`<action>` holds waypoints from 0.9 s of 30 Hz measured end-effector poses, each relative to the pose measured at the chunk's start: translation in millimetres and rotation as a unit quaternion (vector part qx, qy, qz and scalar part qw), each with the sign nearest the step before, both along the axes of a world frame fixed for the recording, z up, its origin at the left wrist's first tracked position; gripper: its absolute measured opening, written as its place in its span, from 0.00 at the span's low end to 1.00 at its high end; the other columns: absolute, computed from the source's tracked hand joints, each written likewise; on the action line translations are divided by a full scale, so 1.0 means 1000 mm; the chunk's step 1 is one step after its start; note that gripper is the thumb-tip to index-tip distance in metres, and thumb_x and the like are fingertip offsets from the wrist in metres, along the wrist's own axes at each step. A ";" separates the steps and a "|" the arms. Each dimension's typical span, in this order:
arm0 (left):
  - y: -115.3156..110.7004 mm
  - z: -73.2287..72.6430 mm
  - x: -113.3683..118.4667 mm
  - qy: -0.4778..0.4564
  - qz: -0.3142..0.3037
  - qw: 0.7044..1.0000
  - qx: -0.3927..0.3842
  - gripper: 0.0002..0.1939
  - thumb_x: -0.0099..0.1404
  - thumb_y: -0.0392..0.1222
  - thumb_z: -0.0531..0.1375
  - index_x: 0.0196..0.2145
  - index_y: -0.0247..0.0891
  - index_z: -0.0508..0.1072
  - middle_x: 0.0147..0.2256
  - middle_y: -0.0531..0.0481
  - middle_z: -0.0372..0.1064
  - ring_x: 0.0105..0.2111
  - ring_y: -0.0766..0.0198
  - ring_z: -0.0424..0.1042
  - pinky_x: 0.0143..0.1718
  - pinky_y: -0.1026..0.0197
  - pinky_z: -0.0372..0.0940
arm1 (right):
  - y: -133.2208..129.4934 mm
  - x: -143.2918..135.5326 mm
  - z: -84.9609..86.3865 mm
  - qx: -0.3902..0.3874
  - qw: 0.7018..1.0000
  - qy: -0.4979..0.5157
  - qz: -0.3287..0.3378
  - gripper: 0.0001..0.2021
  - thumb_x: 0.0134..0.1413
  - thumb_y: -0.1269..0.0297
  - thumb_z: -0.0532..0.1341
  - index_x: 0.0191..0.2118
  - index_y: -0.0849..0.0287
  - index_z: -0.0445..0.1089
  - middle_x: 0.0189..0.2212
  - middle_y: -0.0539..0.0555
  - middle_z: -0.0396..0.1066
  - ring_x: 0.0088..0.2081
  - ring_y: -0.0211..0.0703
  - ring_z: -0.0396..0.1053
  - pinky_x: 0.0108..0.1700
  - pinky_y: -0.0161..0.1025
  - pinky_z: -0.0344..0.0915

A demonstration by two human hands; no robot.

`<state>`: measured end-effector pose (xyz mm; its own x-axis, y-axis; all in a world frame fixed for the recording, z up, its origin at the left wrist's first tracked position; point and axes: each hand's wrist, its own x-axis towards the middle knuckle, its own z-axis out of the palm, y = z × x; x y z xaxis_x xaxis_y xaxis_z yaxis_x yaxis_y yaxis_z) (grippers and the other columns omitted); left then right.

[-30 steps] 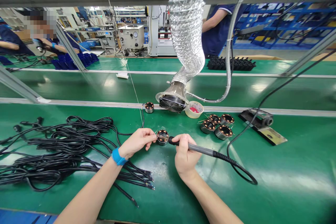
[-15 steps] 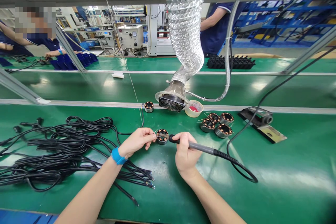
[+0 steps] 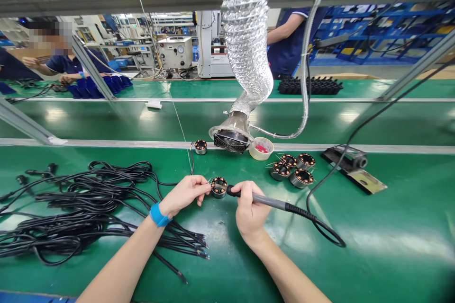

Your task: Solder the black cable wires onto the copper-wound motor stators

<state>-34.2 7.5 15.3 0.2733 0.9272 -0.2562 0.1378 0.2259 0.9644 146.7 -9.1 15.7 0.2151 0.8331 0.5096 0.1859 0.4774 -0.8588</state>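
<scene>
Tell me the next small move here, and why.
I'd probably steady the left hand before the right hand shifts the soldering iron: the left fingers pinch together close by the copper-wound ring, and the iron points toward them over that ring.

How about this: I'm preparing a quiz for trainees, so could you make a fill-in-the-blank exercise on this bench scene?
1. The hand gripping the corded pen-shaped tool is the ____ one.
2. The wristband is coloured ____.
3. To the right of the tape roll, the copper-wound rings form a group of ____.
4. The heaped cables are coloured ____.

Missing words: right; blue; four; black.
</scene>
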 end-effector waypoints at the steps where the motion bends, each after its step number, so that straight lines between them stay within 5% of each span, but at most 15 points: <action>1: 0.000 0.001 0.000 0.001 -0.003 1.000 -0.002 0.19 0.59 0.56 0.63 0.28 0.34 0.70 0.19 0.55 0.65 0.19 0.69 0.63 0.24 0.66 0.60 | 0.000 0.000 0.000 -0.001 1.000 -0.001 0.001 0.20 0.66 0.60 0.50 0.25 0.58 0.69 0.20 0.50 0.66 0.22 0.39 0.65 0.27 0.37 0.63; 27: -0.001 0.005 -0.002 0.008 -0.002 1.000 -0.021 0.15 0.59 0.50 0.64 0.29 0.33 0.71 0.18 0.54 0.68 0.18 0.68 0.67 0.24 0.66 0.60 | 0.000 0.001 -0.004 0.006 1.000 -0.018 0.006 0.19 0.66 0.61 0.50 0.25 0.58 0.70 0.21 0.50 0.68 0.23 0.39 0.67 0.29 0.37 0.63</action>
<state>-36.1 6.4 20.3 0.2733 0.9143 -0.2989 0.1544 0.2650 0.9518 148.1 -8.9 11.3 0.1858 0.8294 0.5269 0.2109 0.4901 -0.8458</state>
